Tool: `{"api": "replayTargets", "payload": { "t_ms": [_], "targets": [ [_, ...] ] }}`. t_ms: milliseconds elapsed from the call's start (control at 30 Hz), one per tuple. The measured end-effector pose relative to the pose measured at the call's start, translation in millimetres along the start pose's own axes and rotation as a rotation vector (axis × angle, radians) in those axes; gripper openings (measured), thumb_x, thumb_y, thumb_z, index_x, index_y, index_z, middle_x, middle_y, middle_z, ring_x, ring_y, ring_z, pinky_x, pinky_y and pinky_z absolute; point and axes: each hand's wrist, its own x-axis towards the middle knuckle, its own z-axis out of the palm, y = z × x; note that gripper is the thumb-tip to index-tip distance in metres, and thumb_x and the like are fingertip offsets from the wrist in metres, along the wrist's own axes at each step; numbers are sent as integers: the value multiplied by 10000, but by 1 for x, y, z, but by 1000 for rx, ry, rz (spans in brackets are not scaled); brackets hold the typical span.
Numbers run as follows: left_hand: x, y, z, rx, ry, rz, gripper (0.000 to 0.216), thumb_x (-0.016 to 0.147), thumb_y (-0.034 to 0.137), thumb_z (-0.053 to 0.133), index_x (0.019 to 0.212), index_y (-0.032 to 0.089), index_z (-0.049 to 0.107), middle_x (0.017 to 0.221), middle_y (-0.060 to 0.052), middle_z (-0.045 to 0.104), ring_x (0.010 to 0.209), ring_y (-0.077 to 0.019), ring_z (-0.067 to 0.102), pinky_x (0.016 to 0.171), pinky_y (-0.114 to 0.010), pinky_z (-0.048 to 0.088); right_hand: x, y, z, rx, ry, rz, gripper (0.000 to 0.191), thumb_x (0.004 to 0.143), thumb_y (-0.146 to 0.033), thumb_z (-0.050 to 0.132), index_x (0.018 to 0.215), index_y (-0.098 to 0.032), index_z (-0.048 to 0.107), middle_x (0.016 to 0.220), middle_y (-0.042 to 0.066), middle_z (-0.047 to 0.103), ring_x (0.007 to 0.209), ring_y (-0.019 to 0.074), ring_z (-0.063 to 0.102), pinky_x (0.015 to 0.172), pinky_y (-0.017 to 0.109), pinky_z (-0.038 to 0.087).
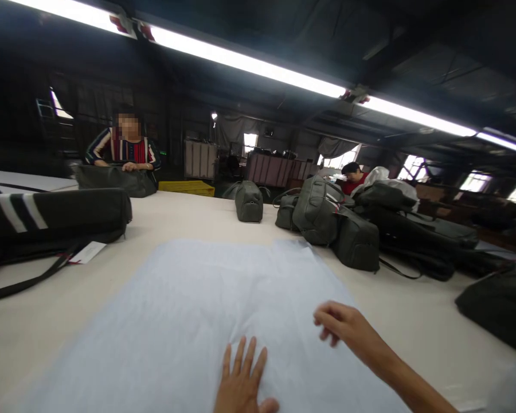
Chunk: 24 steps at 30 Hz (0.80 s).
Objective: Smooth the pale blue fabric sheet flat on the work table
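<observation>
Left grip (241,381) lies flat, fingers spread, holding nothing, on the pale sheet (206,310). Right grip (337,322) hovers loosely curled and empty above the sheet's edge. Dark bags (327,221) crowd the table (60,310) beyond.

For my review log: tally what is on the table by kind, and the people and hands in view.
Pale sheet: 1
Worker's hands, left hand and right hand: 2
Other people, one in stripes, one in red: 2
Yellow tray: 1
Dark bags: too piled to count
Total: 6
</observation>
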Motion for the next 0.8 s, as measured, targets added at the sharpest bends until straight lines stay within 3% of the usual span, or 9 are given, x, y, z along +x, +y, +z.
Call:
{"api": "replayTargets", "payload": {
  "t_ms": [100,167,300,400,467,533,600,700,800],
  "targets": [
    [-2,-7,19,61,107,69,930,801,722,551,1497,381,35,1546,-73,290,1368,-418,388,1055,-638,349,83,-28,49,191,-158,11,335,730,-505,703,834,-191,652,923,35,687,739,166,669,562,254,487],
    [-3,-6,24,74,156,89,923,820,742,494,1505,364,5,1542,-83,304,1357,-413,408,1043,-628,345,121,-29,69,220,-206,45,355,690,-482,747,842,-179,640,848,20,680,654,128,637,528,230,464],
    [-4,6,15,-3,134,57,1004,793,741,539,1500,342,-52,1563,-123,234,1385,-460,337,1039,-718,314,139,-6,85,220,-275,98,308,663,-386,771,812,-155,632,632,-30,627,454,41,471,446,179,360],
    [-4,13,3,-84,72,38,983,810,707,553,1500,341,-44,1574,-140,177,1412,-476,256,1042,-785,278,122,0,81,226,-383,147,315,655,-351,781,842,-125,667,624,-19,638,397,23,413,408,181,324],
    [-4,16,-3,-108,54,28,962,817,672,575,1507,343,-9,1575,-142,163,1417,-479,232,1042,-808,265,106,-3,76,261,-454,176,423,676,-345,783,1028,-138,673,774,26,709,421,39,480,414,187,363],
    [-5,18,-8,-111,54,0,968,799,619,639,1515,347,47,1577,-135,160,1423,-473,221,1061,-803,257,86,-8,71,345,-532,213,634,726,-367,768,1302,-215,549,996,70,734,523,82,607,444,191,426],
    [-7,20,-13,-114,53,-24,966,782,590,676,1516,362,91,1581,-116,163,1433,-454,214,1090,-780,252,60,-8,69,461,-608,254,790,770,-405,743,1454,-285,365,1072,79,728,583,114,663,446,192,452],
    [-9,23,-22,-117,38,-35,939,793,601,657,1515,373,102,1589,-92,155,1447,-423,192,1120,-752,242,9,2,71,594,-608,251,826,786,-551,674,1487,-331,298,894,14,738,399,70,536,364,177,374],
    [-8,20,-22,-96,27,-39,942,805,607,639,1514,367,68,1589,-85,143,1450,-414,180,1129,-739,243,-48,19,71,451,-578,166,713,800,-688,543,1441,-437,358,715,-37,692,380,104,510,371,211,400]
  ]
}}
